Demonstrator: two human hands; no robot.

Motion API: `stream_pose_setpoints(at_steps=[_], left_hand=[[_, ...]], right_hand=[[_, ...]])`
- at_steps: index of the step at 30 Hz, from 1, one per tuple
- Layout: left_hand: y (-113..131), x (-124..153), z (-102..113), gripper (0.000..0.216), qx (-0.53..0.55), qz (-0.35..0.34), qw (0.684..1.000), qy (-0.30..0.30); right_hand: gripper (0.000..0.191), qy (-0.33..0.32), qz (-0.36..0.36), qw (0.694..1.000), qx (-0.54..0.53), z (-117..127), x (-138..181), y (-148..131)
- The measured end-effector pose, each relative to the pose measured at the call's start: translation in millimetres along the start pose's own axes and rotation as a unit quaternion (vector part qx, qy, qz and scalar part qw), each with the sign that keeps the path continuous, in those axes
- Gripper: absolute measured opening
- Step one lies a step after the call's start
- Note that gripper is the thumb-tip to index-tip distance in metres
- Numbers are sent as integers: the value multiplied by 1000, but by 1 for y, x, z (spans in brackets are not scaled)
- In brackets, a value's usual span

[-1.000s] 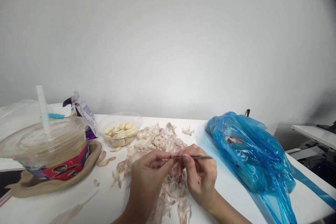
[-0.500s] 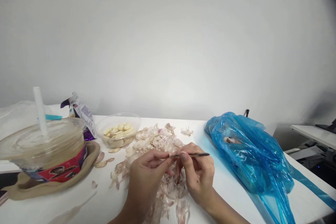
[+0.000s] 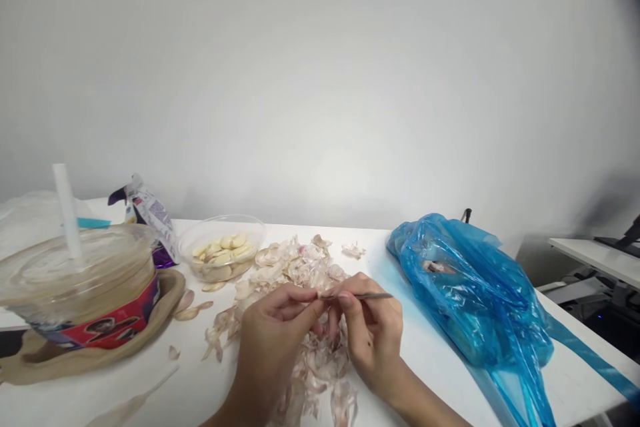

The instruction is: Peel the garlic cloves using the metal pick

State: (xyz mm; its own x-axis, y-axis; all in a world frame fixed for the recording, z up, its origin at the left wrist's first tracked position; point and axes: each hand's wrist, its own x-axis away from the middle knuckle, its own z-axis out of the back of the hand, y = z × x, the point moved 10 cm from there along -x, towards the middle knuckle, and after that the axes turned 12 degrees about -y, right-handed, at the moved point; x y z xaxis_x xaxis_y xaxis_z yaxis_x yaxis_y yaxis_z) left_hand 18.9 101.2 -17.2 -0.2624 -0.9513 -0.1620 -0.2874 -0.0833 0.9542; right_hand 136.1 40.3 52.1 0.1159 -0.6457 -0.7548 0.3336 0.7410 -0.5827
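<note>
Above a heap of papery garlic skins (image 3: pixel 305 267), my two hands meet at the fingertips. My left hand (image 3: pixel 273 333) is closed in a pinch on a small pale piece that looks like a garlic clove; the fingers hide most of it. Between thumb and fingers, my right hand (image 3: pixel 373 333) grips a thin dark metal tool (image 3: pixel 377 295), its tip at the left fingertips. Whether the tool is a blade or a pick I cannot tell. Behind and left of the hands, a clear plastic bowl (image 3: pixel 187 240) holds several peeled garlic cloves (image 3: pixel 225 250).
A lidded drink cup (image 3: pixel 107 320) with a white straw (image 3: pixel 69 217) stands at left in a cardboard holder (image 3: pixel 170 300). Behind it is a purple-and-white wrapper (image 3: pixel 155 213). A blue plastic bag (image 3: pixel 470 293) lies at right. Loose cloves (image 3: pixel 187 312) lie near the cup.
The whole view has shifted slightly, so things sit a little further left. Both hands keep the same grip at the same spot over the skins.
</note>
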Motion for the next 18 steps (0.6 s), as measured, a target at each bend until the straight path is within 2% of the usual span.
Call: stream_pose_setpoints(at_steps=[10, 18], left_hand=[[-4, 0, 0, 13, 15, 30, 999, 9], [1, 2, 8, 11, -3, 22, 999, 44]], right_hand=[[19, -10, -64, 998, -28, 0, -6, 13], [15, -20, 20, 999, 23, -4, -2, -4]])
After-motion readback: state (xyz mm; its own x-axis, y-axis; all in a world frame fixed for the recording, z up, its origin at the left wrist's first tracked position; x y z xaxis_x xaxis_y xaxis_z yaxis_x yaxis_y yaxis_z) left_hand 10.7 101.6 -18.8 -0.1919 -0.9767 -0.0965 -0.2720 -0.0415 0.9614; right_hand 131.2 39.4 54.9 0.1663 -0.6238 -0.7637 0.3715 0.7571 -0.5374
